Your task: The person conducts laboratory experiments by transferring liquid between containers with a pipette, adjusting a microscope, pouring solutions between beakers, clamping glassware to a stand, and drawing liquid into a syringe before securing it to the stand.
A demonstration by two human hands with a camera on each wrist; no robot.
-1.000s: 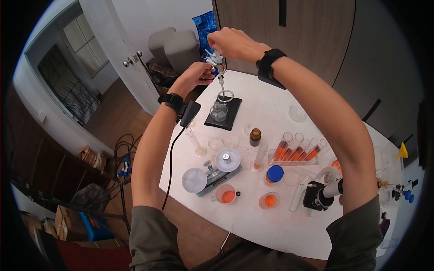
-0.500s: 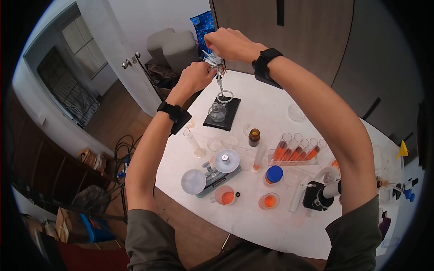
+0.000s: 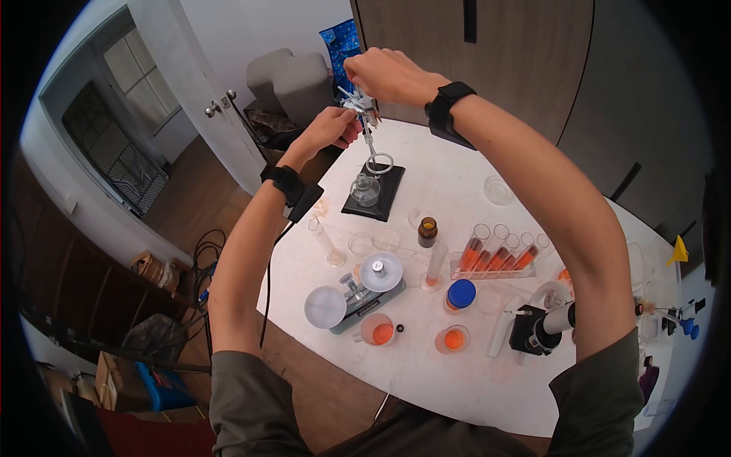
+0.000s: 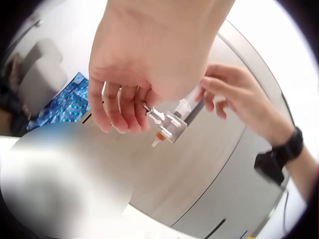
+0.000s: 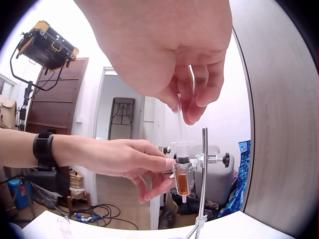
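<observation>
A plastic syringe [image 5: 183,181] with orange liquid hangs upright in a metal clamp [image 4: 172,127] on the retort stand's rod [image 5: 203,181]. Above it, my right hand [image 3: 396,75] pinches the top of the clear plunger [image 5: 181,122] between thumb and fingers. My left hand [image 3: 329,128] is beside the clamp, thumb and forefinger pinching its screw [image 5: 172,175], while the other fingers hang loosely bent. Lower on the stand, a metal ring [image 3: 379,154] sticks out over the black base [image 3: 388,199], where a round glass flask [image 3: 365,192] stands.
Nearer on the white table [image 3: 449,388] are a balance [image 3: 354,305], a brown bottle [image 3: 428,231], a rack of test tubes [image 3: 495,273] with orange liquid, two beakers [image 3: 378,330], a blue-capped jar [image 3: 461,293] and a microscope [image 3: 537,331]. A tall cylinder [image 3: 329,247] stands by the left edge.
My left hand has closed in on the clamp screw, and its wrist has turned over and back. The right hand has hardly moved at the plunger.
</observation>
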